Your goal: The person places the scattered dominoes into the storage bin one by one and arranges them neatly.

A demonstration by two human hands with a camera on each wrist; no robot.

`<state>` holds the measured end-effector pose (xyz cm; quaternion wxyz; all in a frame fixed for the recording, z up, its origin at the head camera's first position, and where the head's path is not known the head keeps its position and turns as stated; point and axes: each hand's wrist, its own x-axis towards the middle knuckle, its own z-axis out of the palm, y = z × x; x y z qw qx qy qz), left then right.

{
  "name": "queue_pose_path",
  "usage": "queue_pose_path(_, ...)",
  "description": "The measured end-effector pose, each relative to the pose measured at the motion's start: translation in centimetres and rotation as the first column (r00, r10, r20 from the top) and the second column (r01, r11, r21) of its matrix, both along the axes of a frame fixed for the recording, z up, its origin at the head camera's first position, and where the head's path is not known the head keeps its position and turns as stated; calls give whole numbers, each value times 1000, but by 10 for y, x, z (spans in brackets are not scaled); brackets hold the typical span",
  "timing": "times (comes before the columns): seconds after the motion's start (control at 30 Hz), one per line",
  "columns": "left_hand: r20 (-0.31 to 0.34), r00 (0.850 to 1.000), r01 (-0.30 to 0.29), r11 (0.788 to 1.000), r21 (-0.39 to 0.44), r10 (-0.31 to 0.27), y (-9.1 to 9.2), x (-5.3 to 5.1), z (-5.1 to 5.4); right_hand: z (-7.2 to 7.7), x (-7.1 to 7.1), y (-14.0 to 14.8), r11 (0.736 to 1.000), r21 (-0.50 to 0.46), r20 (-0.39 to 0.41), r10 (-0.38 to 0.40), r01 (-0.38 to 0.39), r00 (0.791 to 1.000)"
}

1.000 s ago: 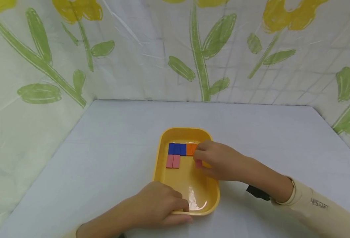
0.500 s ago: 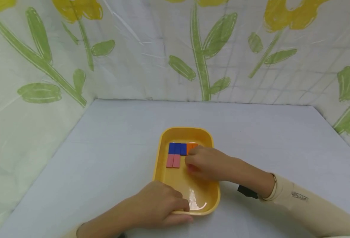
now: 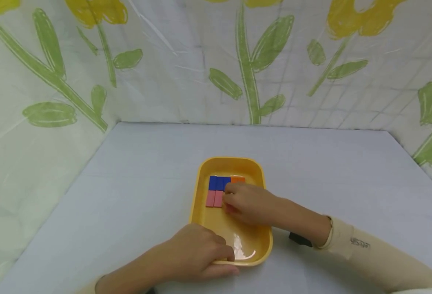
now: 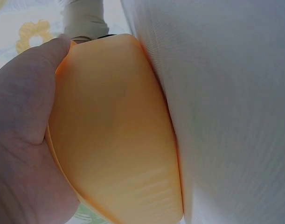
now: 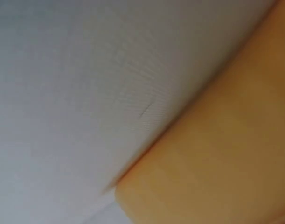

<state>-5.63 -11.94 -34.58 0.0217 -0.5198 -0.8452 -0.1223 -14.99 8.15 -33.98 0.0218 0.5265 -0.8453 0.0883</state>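
A yellow plastic tray (image 3: 230, 163) sits on the table, with small flat tiles laid side by side in its far half. Blue tiles (image 3: 220, 183) and orange tiles (image 3: 238, 179) form the far row, and two pink tiles (image 3: 213, 199) lie just below the blue ones. My left hand (image 3: 197, 253) grips the tray's near rim; the left wrist view shows the thumb along the tray's outer wall (image 4: 114, 126). Inside the tray, my right hand (image 3: 254, 204) pinches another pink tile (image 3: 231, 209), mostly covered by its fingers, beside the two pink ones.
A pale cloth-covered table (image 3: 157, 163) surrounds the tray. Behind it hangs a white curtain (image 3: 171, 81) printed with yellow flowers and green leaves. The right wrist view shows the tray's outer side (image 5: 217, 163) and the cloth, without the hand.
My right hand has moved left within the tray, carrying the pink tile toward the two pink tiles. The left hand and the tray have stayed put.
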Motion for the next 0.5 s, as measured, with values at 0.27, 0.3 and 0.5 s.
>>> queue_pose_path(0.27, 78, 997, -4, 999, -32, 7, 1, -1, 2, 3, 10, 15, 994, 5, -35, 107, -107, 994)
queue_pose_path(0.3, 94, 995, -5, 999, -36, 8, 1, -1, 3, 3, 12, 16, 993, 10, -31, 117, -117, 993)
queue_pose_path(0.5, 88, 996, -2, 1000, -26, 4, 1, -1, 2, 5, 19, 18, 989, 29, 7, 144, -144, 990)
